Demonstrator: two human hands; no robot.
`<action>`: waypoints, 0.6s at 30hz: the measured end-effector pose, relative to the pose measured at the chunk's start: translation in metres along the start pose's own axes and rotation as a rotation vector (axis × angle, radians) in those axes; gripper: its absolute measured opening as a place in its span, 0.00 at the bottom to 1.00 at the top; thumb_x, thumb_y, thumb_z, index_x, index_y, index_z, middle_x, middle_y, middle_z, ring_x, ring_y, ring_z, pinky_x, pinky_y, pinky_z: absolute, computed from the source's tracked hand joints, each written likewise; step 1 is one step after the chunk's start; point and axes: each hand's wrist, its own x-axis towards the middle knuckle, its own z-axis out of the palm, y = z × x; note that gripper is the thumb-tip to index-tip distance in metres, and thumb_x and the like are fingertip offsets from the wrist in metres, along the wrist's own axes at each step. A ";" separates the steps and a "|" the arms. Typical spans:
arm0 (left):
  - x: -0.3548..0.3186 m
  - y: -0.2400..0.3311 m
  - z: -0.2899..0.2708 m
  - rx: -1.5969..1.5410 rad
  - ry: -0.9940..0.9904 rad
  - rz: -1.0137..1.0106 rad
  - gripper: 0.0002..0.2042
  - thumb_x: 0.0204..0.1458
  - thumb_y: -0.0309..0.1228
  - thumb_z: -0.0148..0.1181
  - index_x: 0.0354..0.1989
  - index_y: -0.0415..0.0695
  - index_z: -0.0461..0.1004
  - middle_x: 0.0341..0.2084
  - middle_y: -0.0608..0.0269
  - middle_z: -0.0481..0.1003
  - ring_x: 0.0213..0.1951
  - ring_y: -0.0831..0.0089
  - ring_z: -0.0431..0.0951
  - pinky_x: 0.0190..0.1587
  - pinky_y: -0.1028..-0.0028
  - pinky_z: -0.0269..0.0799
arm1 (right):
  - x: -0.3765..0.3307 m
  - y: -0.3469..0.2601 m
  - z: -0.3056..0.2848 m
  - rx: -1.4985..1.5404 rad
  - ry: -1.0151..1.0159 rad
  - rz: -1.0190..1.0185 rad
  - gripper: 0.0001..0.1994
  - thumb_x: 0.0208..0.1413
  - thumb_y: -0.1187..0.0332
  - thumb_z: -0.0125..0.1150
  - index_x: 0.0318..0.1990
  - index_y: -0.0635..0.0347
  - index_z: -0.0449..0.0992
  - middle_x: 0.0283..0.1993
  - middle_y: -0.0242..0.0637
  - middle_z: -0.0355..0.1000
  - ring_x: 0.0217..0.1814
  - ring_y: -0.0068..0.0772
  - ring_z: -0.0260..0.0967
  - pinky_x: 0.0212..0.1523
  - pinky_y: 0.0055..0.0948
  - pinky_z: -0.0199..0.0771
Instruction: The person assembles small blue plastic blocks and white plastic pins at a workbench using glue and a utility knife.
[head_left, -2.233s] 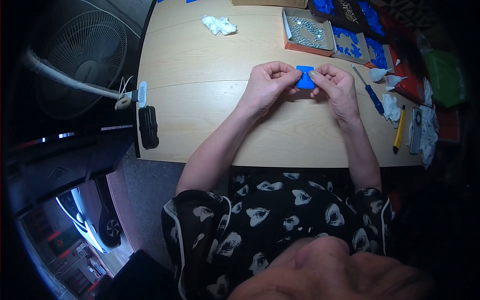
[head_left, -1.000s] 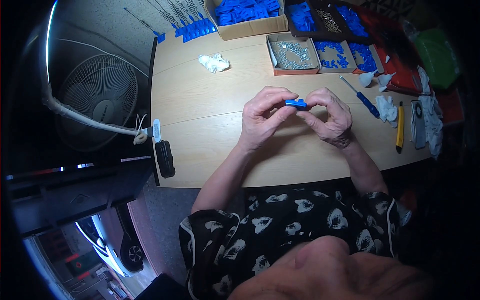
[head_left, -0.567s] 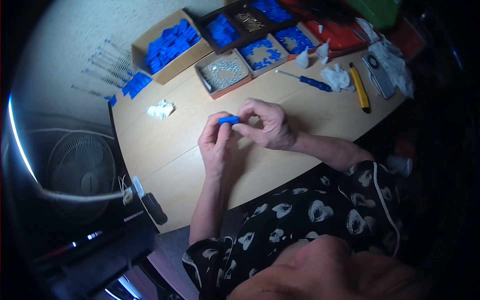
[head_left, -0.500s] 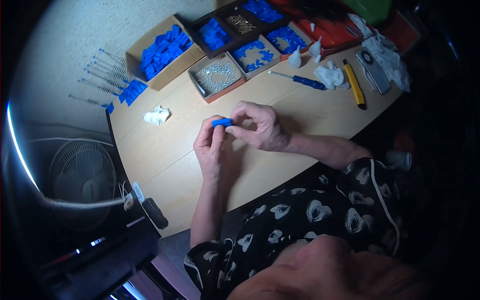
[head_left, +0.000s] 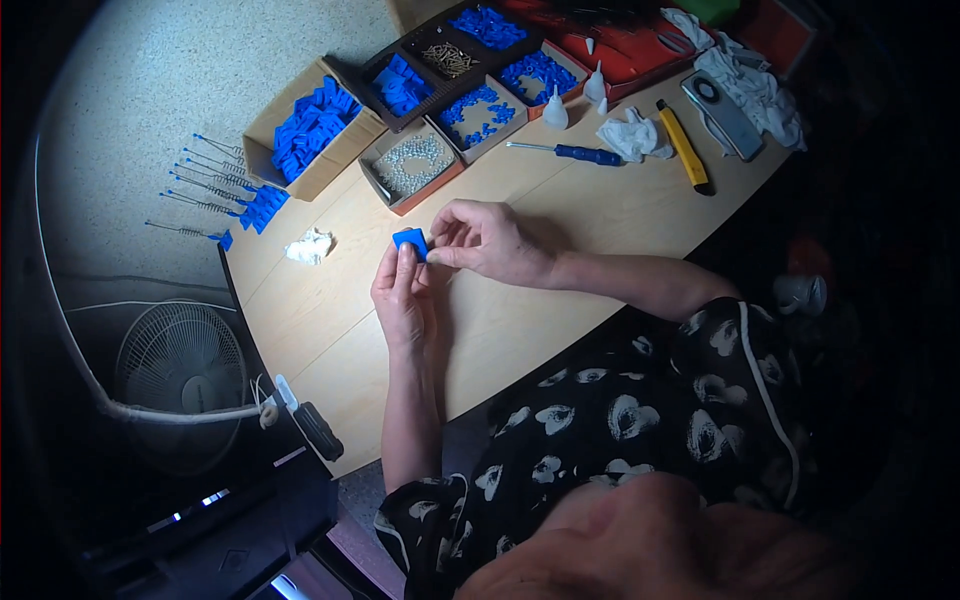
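A small blue plastic part (head_left: 409,242) is pinched between both hands above the wooden table (head_left: 330,310). My left hand (head_left: 402,296) holds it from below with thumb and fingers. From the right side my right hand (head_left: 482,238) grips the same part with its fingertips. Both forearms rest across the tabletop.
Behind the hands stand a cardboard box of blue parts (head_left: 312,128), a tray of small silver pieces (head_left: 411,166) and compartments of blue parts (head_left: 478,104). A blue screwdriver (head_left: 566,152), a yellow utility knife (head_left: 686,158), a phone (head_left: 722,100), crumpled tissue (head_left: 308,245) and a fan (head_left: 180,370) are nearby.
The view has swung and tilted, so the table now runs diagonally. Both hands have kept hold of the blue part, which now stands more upright between the fingers.
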 end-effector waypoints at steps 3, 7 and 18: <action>-0.003 0.011 0.007 0.075 0.083 -0.020 0.16 0.61 0.28 0.57 0.56 0.35 0.71 0.42 0.58 0.77 0.40 0.73 0.80 0.43 0.79 0.77 | -0.015 -0.009 -0.029 -0.372 -0.006 -0.112 0.10 0.52 0.74 0.67 0.39 0.66 0.72 0.34 0.37 0.73 0.36 0.29 0.74 0.37 0.26 0.77; -0.002 0.019 0.012 0.157 0.179 -0.046 0.17 0.61 0.27 0.58 0.56 0.34 0.70 0.41 0.56 0.78 0.37 0.72 0.81 0.38 0.80 0.77 | -0.039 -0.002 -0.075 -0.788 0.123 -0.302 0.10 0.49 0.75 0.67 0.38 0.66 0.73 0.37 0.41 0.72 0.40 0.40 0.74 0.40 0.31 0.76; 0.005 0.018 -0.017 0.181 0.120 -0.029 0.15 0.59 0.27 0.60 0.54 0.36 0.73 0.40 0.58 0.78 0.34 0.76 0.79 0.36 0.82 0.76 | -0.082 -0.009 -0.187 -1.224 0.465 -0.077 0.11 0.53 0.77 0.63 0.44 0.65 0.73 0.46 0.45 0.70 0.49 0.44 0.71 0.47 0.38 0.73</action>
